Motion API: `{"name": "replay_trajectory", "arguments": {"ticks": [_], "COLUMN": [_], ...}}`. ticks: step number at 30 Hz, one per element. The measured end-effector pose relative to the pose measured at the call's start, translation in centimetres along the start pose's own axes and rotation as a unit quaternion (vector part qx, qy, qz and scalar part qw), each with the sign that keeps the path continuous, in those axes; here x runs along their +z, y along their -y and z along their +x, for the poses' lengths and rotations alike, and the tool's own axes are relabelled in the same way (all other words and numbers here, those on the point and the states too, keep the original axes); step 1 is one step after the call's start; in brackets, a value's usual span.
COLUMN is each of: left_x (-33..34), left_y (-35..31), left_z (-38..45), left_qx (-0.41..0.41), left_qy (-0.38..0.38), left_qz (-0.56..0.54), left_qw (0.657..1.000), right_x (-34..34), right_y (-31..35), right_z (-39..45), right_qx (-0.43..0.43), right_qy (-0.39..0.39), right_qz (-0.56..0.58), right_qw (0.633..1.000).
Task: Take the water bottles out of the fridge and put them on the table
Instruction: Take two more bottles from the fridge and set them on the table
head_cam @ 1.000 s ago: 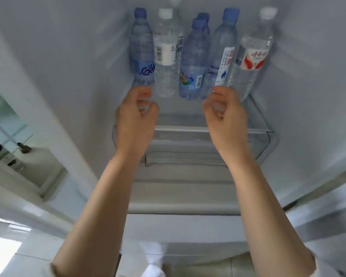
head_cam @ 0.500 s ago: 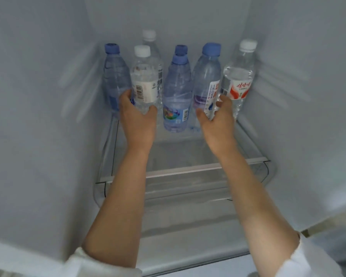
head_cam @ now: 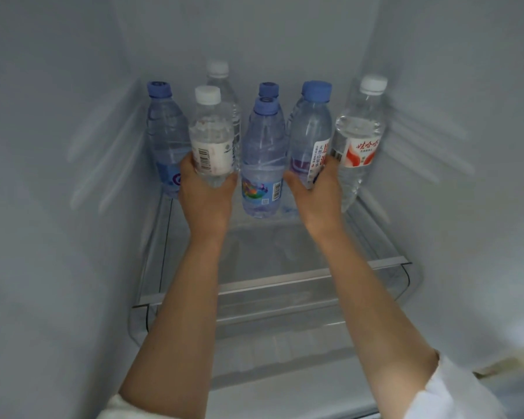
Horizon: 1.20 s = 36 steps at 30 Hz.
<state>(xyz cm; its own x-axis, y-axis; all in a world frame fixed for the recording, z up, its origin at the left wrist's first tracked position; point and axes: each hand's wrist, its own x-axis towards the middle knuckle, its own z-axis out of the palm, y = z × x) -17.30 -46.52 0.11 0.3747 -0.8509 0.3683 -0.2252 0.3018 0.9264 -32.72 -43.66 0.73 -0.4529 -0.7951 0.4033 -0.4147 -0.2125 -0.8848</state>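
Several water bottles stand at the back of a glass fridge shelf (head_cam: 285,279). My left hand (head_cam: 204,198) is wrapped around the lower part of a clear white-capped bottle (head_cam: 212,137) with a white label. My right hand (head_cam: 316,195) grips the base of a blue-capped bottle (head_cam: 310,131) with a white and purple label. Between my hands stands a blue-capped bottle with a colourful label (head_cam: 262,164). A blue-capped bottle (head_cam: 165,137) is at the far left, a white-capped one with a red label (head_cam: 357,140) at the far right. Two more bottles stand behind, partly hidden.
White fridge walls (head_cam: 58,176) close in on both sides and behind. The shelf's front half is bare glass with a metal front strip (head_cam: 375,263). A clear drawer or bin (head_cam: 270,322) lies under the shelf. White sleeves cover my upper arms.
Both hands reached deeper into the fridge, from in front of the shelf to the bottles, and closed around one bottle each. The view moved closer into the fridge.
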Motion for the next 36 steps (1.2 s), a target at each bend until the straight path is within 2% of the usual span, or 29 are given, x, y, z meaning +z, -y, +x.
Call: {"name": "replay_trajectory", "arguments": {"ticks": [8,15,24,29,36], "left_x": [-1.4,-3.5,-6.8,-8.5,-11.0], "left_y": [-1.2,-4.2,-9.0,-9.9,-8.7], "left_z": [-2.2,-6.5,-15.1,-19.1,-23.9], "left_qx": [-0.005,0.009,0.015,-0.004,-0.020], "left_qy": [-0.071,-0.088,-0.059,-0.012,0.051], "left_qz": [-0.016,-0.032,-0.055,-0.053,-0.027], "left_qw": [0.997,0.996,0.997,0.998,0.998], "right_x": [-1.5,-5.0,-10.6,-13.2,-15.5], "right_y": [0.7,3.6,6.6,7.0,6.7], "right_z": [-2.3,-5.6,-12.7,-16.8,-23.0], "right_qx": [-0.015,-0.032,-0.040,-0.053,-0.011], "right_qy": [-0.018,-0.030,-0.001,-0.006,-0.014], "right_qz": [0.032,0.030,0.077,0.042,0.013], "right_qw": [0.999,0.999,0.996,0.998,1.000]}}
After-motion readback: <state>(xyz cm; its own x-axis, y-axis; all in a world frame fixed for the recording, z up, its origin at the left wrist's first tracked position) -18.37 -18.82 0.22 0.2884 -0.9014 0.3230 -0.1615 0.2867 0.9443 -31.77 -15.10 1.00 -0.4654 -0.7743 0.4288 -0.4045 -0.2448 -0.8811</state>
